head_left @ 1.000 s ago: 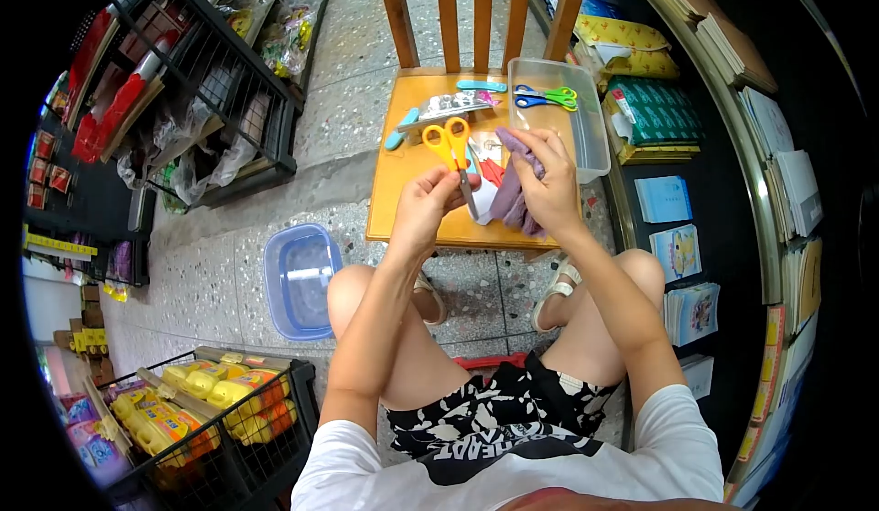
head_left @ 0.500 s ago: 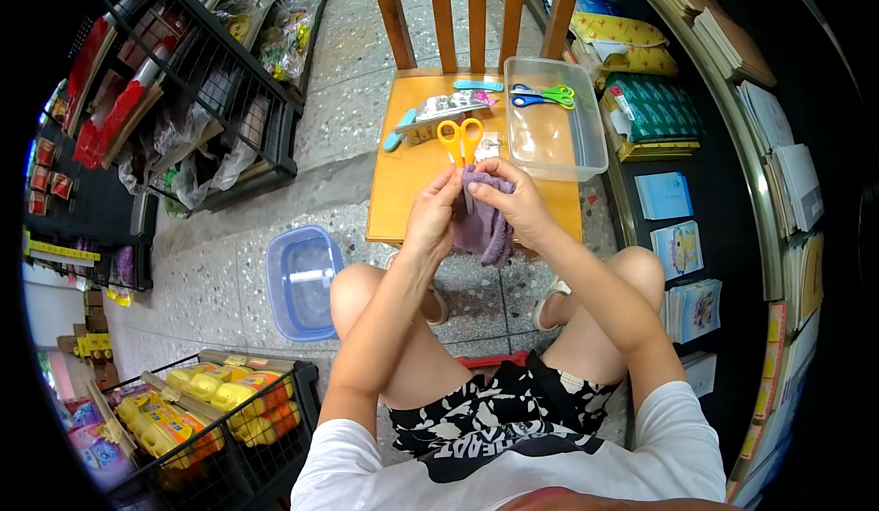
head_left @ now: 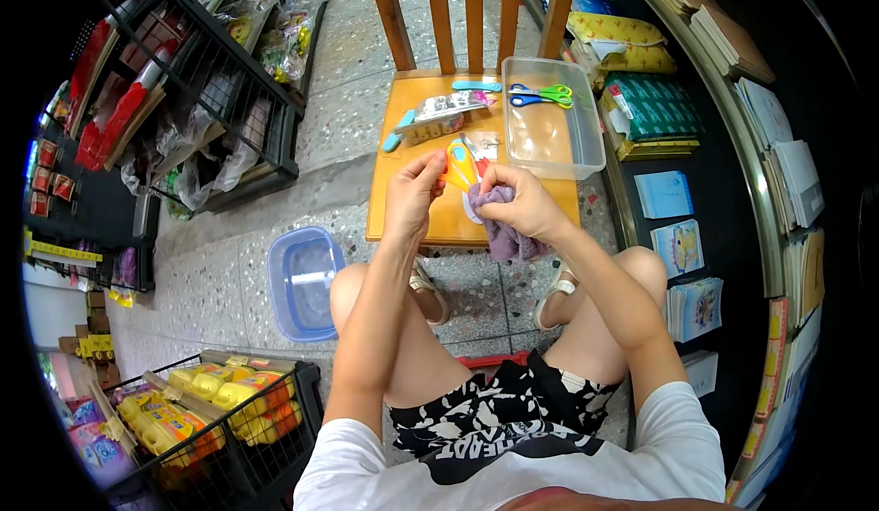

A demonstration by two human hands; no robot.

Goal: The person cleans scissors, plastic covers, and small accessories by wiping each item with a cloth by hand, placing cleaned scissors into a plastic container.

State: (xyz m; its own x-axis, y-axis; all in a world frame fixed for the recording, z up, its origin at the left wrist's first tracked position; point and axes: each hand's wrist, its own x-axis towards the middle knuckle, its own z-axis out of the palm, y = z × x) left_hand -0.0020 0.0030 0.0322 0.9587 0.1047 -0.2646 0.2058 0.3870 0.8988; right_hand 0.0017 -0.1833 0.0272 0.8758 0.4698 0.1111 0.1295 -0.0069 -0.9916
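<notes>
My left hand (head_left: pixel 412 198) is closed in a pinch on one handle loop of a pair of yellow-orange scissors (head_left: pixel 461 165). The scissors are tilted, with part of a blade showing near the cloth. In my right hand (head_left: pixel 524 203) a purple cloth (head_left: pixel 509 240) is pinched, bunched and hanging over the front edge of the wooden chair seat (head_left: pixel 389 218). The cloth lies next to the blade; whether it touches is hidden by my fingers. Behind my hands on the seat lie a silvery packet (head_left: pixel 449 106) and two light-blue-handled items (head_left: pixel 477 86).
A clear plastic box (head_left: pixel 549 149) holds blue and green scissors (head_left: pixel 540 96) on the seat's right. A blue basin (head_left: pixel 305 282) stands on the floor at left. Wire racks (head_left: pixel 265 392) with yellow bottles flank me, and shelves of booklets (head_left: pixel 693 309) run along the right.
My left hand has moved left and the scissors have turned with it, their handles now tilted. My right hand and the purple cloth have shifted slightly right, apart from the left hand.
</notes>
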